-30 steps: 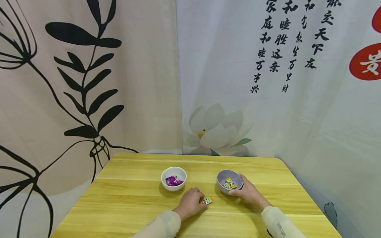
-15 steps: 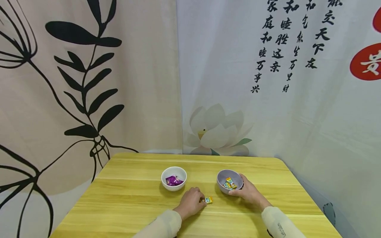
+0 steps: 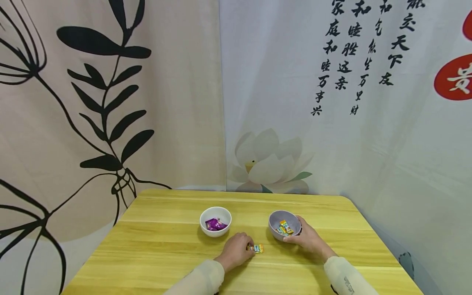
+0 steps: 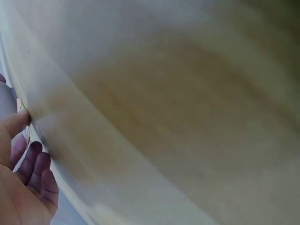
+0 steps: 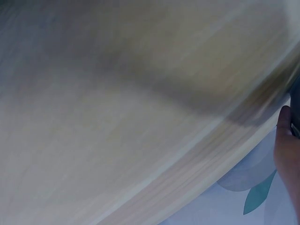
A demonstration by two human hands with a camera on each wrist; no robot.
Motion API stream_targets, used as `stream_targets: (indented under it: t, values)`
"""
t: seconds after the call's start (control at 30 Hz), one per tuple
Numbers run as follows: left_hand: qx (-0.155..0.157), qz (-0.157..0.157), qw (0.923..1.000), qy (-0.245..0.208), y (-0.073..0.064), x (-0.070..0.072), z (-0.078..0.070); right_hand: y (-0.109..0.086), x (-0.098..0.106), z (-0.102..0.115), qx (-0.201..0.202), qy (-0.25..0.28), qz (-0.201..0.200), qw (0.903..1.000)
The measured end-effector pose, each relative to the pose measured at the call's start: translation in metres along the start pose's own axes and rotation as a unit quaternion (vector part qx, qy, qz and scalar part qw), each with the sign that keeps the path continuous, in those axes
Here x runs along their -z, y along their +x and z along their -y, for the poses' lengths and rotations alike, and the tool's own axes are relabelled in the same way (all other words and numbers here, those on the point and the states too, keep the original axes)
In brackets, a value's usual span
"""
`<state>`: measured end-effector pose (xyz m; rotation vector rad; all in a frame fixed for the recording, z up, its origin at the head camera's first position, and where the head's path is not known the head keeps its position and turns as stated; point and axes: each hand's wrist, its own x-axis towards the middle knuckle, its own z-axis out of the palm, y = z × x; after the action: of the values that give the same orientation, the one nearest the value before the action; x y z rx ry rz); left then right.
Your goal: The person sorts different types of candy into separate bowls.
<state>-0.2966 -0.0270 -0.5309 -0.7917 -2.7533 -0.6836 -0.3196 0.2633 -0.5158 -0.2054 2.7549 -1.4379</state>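
Near the middle of the table, my left hand [image 3: 237, 250] pinches the left end of a small yellow-and-orange wrapped candy [image 3: 258, 248]. Its right end sticks out past the fingers. In the left wrist view, the thumb and fingers of that hand [image 4: 28, 173] show at the lower left, around the candy's edge. To the right, my right hand [image 3: 311, 239] grips the side of a grey-purple bowl [image 3: 275, 234], thumb in front and fingers behind. Inside this bowl lie several similar candies [image 3: 285, 226]. Only part of the right hand [image 5: 287, 154] enters the right wrist view.
A white bowl [image 3: 215, 234] with purple-wrapped candies [image 3: 215, 224] stands beyond the left hand. The wooden table [image 3: 166, 241] ends at a back edge close to a printed cloth [image 3: 191, 102] with plants and lettering.
Slightly more of the candy shows beside the left fingers, which have shifted a little left. The right hand stays on the grey-purple bowl, and both bowls keep their places.
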Motion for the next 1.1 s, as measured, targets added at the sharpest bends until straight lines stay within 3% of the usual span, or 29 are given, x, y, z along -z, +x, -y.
stream_targets:
  t: [0.37,0.73,0.83,1.1]
  values:
    - [0.029,0.016,0.9952,-0.092,0.003,0.005,0.002,-0.001,0.000,0.001,0.003,0.004,0.002,1.0000]
    - [0.045,-0.037,0.9820,-0.180,0.010,0.007,0.003,-0.001,0.000,-0.001,0.003,-0.004,0.004,1.0000]
    - [0.061,-0.050,0.9744,-0.211,0.013,0.010,0.001,0.000,0.000,-0.002,0.005,-0.003,0.003,1.0000]
    - [0.131,-0.072,0.9423,-0.299,0.030,0.025,-0.010,-0.001,0.000,0.000,0.015,0.006,-0.002,0.9999]
